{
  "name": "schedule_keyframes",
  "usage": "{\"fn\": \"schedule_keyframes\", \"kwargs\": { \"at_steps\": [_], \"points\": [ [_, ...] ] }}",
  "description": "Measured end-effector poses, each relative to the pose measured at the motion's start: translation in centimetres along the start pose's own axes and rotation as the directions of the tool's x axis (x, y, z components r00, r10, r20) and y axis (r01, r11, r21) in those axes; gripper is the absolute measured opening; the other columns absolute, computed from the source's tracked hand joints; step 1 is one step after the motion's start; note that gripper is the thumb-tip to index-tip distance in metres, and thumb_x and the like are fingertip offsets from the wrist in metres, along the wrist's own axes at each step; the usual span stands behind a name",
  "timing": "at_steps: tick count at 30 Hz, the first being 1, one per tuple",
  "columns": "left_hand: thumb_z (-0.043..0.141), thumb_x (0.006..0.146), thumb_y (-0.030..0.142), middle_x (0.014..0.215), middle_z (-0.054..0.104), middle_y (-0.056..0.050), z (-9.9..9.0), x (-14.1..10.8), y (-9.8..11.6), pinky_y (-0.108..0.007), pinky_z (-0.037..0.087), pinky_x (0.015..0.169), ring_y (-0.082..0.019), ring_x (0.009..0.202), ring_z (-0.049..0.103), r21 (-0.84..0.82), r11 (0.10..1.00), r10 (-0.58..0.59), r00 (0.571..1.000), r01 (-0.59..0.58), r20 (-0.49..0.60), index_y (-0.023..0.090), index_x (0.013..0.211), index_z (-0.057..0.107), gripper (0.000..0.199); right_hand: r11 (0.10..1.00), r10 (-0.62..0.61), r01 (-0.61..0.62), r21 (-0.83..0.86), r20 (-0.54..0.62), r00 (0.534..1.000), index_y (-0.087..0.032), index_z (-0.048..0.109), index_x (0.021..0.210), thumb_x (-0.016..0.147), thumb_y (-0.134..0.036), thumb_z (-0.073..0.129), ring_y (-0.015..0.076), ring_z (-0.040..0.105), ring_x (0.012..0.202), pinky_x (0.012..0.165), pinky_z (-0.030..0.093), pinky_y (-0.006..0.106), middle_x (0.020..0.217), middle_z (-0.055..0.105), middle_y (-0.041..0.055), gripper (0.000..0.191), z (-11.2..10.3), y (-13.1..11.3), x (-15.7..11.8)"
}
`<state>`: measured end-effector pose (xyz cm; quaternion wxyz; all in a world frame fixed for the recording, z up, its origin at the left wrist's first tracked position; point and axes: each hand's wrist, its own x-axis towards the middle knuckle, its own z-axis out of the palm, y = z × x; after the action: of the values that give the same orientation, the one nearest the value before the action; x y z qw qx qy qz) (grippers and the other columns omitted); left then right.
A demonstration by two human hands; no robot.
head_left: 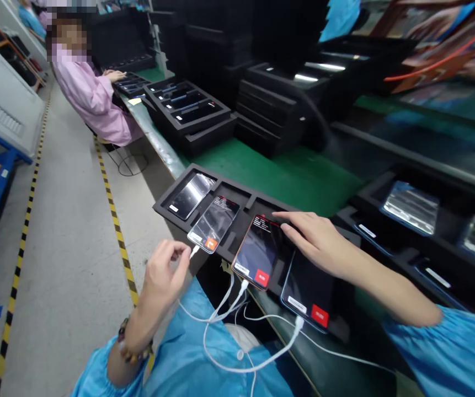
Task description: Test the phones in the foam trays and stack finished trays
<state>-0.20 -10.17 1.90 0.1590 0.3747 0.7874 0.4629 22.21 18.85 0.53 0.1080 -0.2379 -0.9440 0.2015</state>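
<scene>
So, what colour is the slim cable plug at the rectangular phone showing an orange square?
White: the cable plug shows best in the head view.

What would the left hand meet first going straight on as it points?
Likely the white plug, then the lower end of the orange-marked phone. Depth is unclear; the left hand may already touch the plug.

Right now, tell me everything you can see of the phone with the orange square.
The phone has a glassy, reflective dark screen and a pale rim. Small text runs across its top; a white label and the orange square mark its near end. It lies face up on the black tray, its near end jutting past the edge. A white plug, pinched by the left hand, meets that end; whether it is fully seated is unclear.
</scene>
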Motion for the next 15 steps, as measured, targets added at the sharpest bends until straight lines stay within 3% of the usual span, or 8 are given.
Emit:
{"fn": "schedule_keyframes", "kwargs": {
  "at_steps": [1, 2, 4, 6, 8, 10, 12, 15],
  "points": [
    [0.062, 0.102, 0.041, 0.09, 0.073, -0.007, 0.1, -0.7, 0.8, -0.033, 0.051, 0.082, -0.022, 0.087, 0.065, -0.003, 1.0, 0.026, 0.998, -0.026, 0.066, 0.02, 0.09, 0.074, 0.027, 1.0, 0.013, -0.013, -0.001, -0.002, 1.0, -0.027, 0.068, 0.139, 0.112, -0.058, 0.03, 0.037, 0.068, 0.127, 0.106, 0.053, 0.063, 0.139, 0.075, 0.012, 0.056, 0.1, 0.4, -0.2],
    [0.062, 0.103, 0.041, 0.089, 0.073, -0.007, 0.4, -1.2, 1.6, -0.033, 0.051, 0.084, -0.022, 0.087, 0.066, -0.037, 0.999, 0.023, 0.98, -0.016, 0.199, 0.021, 0.091, 0.075, 0.028, 1.0, 0.016, -0.016, 0.003, -0.005, 1.0, -0.026, 0.068, 0.139, 0.111, -0.058, 0.03, 0.0372, 0.068, 0.127, 0.107, 0.053, 0.063, 0.139, 0.075, 0.0126, 0.057, 0.2, 0.8, -0.3],
    [0.066, 0.102, 0.045, 0.089, 0.074, -0.007, 2.1, -1.8, 2.9, -0.033, 0.053, 0.084, -0.022, 0.088, 0.067, -0.133, 0.986, -0.021, 0.871, 0.098, 0.491, 0.021, 0.095, 0.077, 0.028, 1.0, 0.006, -0.005, 0.029, -0.011, 1.0, -0.024, 0.069, 0.137, 0.111, -0.058, 0.03, 0.037, 0.067, 0.128, 0.11, 0.052, 0.062, 0.138, 0.075, 0.0138, 0.058, 0.2, 1.4, -0.5],
    [0.071, 0.099, 0.051, 0.084, 0.072, -0.006, 4.5, -1.9, 3.3, -0.032, 0.054, 0.077, -0.022, 0.084, 0.067, -0.205, 0.938, -0.079, 0.75, 0.278, 0.657, 0.02, 0.098, 0.078, 0.032, 0.998, -0.001, 0.002, 0.063, -0.021, 1.0, -0.021, 0.07, 0.136, 0.112, -0.057, 0.031, 0.0362, 0.066, 0.128, 0.113, 0.051, 0.059, 0.139, 0.074, 0.0145, 0.058, 0.2, 1.7, -0.5],
    [0.073, 0.097, 0.055, 0.078, 0.068, -0.004, 6.9, -1.9, 3.0, -0.029, 0.049, 0.065, -0.019, 0.075, 0.064, -0.28, 0.843, -0.149, 0.698, 0.46, 0.7, 0.018, 0.101, 0.076, 0.037, 0.997, 0.023, -0.02, 0.075, -0.028, 0.999, -0.021, 0.07, 0.137, 0.112, -0.057, 0.031, 0.0369, 0.064, 0.129, 0.113, 0.051, 0.06, 0.14, 0.074, 0.0141, 0.059, 0.3, 1.7, -0.6],
    [0.073, 0.098, 0.056, 0.076, 0.065, -0.002, 8.6, -2.1, 2.3, -0.025, 0.046, 0.058, -0.017, 0.069, 0.062, -0.351, 0.731, -0.232, 0.698, 0.584, 0.678, 0.016, 0.103, 0.075, 0.04, 0.996, 0.055, -0.052, 0.066, -0.044, 0.998, -0.023, 0.07, 0.138, 0.112, -0.059, 0.031, 0.0385, 0.063, 0.13, 0.112, 0.05, 0.064, 0.141, 0.074, 0.0129, 0.059, 0.4, 1.7, -0.9],
    [0.072, 0.101, 0.054, 0.083, 0.067, -0.003, 9.6, -2.6, 1.5, -0.025, 0.049, 0.058, -0.016, 0.071, 0.065, -0.392, 0.666, -0.3, 0.709, 0.635, 0.638, 0.015, 0.108, 0.073, 0.04, 0.997, 0.058, -0.054, 0.063, -0.074, 0.996, -0.025, 0.07, 0.138, 0.112, -0.061, 0.032, 0.039, 0.062, 0.131, 0.112, 0.049, 0.065, 0.14, 0.074, 0.0123, 0.058, 0.4, 1.9, -1.5],
    [0.07, 0.105, 0.047, 0.108, 0.072, -0.007, 10.4, -3.5, 0.7, -0.033, 0.062, 0.073, -0.019, 0.086, 0.071, -0.399, 0.662, -0.343, 0.73, 0.634, 0.592, 0.015, 0.123, 0.07, 0.036, 0.994, 0.046, -0.033, 0.101, -0.128, 0.991, -0.026, 0.071, 0.136, 0.113, -0.063, 0.034, 0.0362, 0.062, 0.131, 0.116, 0.048, 0.06, 0.139, 0.074, 0.0118, 0.057, 0.2, 2.5, -2.5]
  ]
}}
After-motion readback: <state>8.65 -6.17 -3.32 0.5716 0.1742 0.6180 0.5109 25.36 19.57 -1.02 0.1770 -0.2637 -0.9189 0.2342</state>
